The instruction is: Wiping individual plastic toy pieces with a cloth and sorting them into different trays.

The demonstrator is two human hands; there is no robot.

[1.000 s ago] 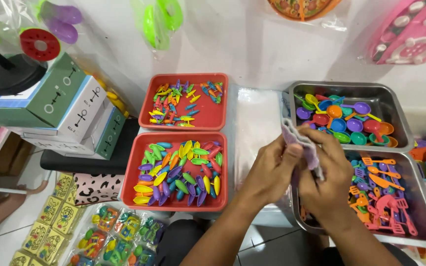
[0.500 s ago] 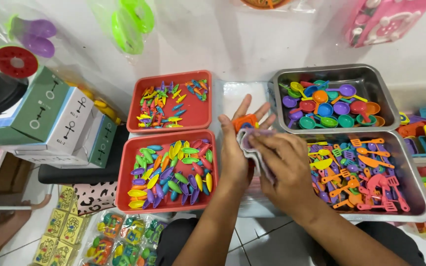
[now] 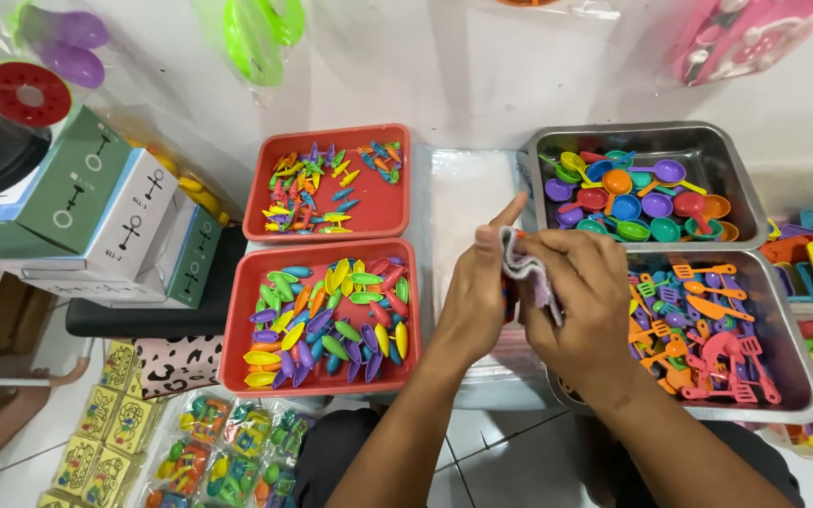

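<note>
My right hand (image 3: 587,301) holds a small purple cloth (image 3: 531,271) and presses it against my left hand (image 3: 478,292). The left hand is raised on edge with its fingers pointing up, and a small orange toy piece shows only as a sliver between palm and cloth. Both hands hover over a stack of clear plastic bags (image 3: 463,202), between the red trays and the steel trays.
Two red trays: the near one (image 3: 237,329) holds colourful toy fish, the far one (image 3: 265,188) small toy pieces. Two steel trays at the right: toy pans and spoons (image 3: 736,165), toy spatulas (image 3: 792,357). Boxes (image 3: 96,216) at the left; bagged toys (image 3: 228,452) below.
My left hand, spread flat with an orange piece on its palm half a second ago, has turned on edge. My right hand has brought the cloth back against it.
</note>
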